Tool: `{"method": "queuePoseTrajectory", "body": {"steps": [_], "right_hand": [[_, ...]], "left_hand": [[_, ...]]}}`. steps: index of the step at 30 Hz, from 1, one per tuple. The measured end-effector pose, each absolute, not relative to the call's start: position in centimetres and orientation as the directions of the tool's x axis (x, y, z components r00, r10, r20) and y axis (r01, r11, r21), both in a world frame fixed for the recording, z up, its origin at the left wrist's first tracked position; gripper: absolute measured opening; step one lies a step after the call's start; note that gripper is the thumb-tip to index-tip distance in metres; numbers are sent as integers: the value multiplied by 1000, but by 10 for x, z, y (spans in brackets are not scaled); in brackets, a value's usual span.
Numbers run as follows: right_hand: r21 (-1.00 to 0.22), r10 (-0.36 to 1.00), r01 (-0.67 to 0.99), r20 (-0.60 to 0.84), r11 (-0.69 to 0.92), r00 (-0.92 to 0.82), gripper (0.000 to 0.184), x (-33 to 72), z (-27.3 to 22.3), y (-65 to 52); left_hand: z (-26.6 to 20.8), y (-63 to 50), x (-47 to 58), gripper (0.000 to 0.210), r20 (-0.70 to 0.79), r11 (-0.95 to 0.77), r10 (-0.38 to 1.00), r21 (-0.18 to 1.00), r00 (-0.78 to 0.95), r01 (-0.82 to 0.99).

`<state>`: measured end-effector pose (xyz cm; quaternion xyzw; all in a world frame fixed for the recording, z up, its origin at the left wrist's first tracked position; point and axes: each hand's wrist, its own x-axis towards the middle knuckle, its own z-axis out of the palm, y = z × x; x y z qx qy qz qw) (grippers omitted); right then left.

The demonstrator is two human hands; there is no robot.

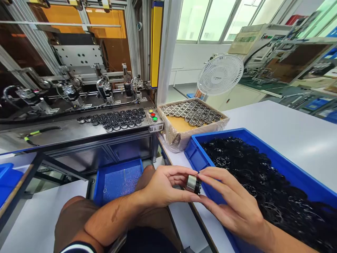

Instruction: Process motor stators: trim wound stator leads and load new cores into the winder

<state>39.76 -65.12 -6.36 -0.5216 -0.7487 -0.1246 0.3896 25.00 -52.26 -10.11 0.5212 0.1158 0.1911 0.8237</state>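
Observation:
Between my two hands is a small metal cylinder with a black end piece [193, 184], its silver side toward my left hand and its black side toward my right. The fingers and thumb of my left hand [170, 186] close around the metal side. My right hand [231, 196] pinches the black end with its fingertips and thumb. Beside my right hand stands a blue bin [196, 149] filled with black round plastic parts [244, 165]. Past it, a plastic-lined carton [181, 135] holds many silver ring-shaped parts [193, 110].
Rows of black-and-silver parts [121, 117] lie on the machine's metal ledge [71, 130], beside a button box [154, 119]. Machine fixtures [102, 88] stand behind. A white fan [220, 74] is beyond the carton. A low blue tray [118, 181] sits near my knees.

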Motion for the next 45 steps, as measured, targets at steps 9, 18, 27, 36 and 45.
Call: {"method": "queuePoseTrajectory", "body": {"steps": [9, 18, 27, 36, 45], "right_hand": [[-183, 692, 887, 698, 424, -187, 35, 401, -66, -651], [-57, 668, 907, 696, 418, -264, 23, 402, -70, -653], [-166, 790, 942, 597, 293, -141, 28, 448, -75, -642], [-75, 920, 931, 149, -356, 364, 18, 581, -121, -635], [-10, 937, 938, 55, -346, 346, 13, 569, -129, -631]], "left_hand": [[-100, -518, 250, 66, -23, 401, 387, 905, 922, -146], [-103, -517, 248, 66, -81, 429, 339, 900, 937, -78], [-112, -521, 249, 47, 112, 206, 464, 951, 879, -230], [-121, -496, 253, 48, 122, 44, 571, 983, 812, -178], [-113, -500, 237, 47, 435, -495, 494, 852, 753, -167]]}}
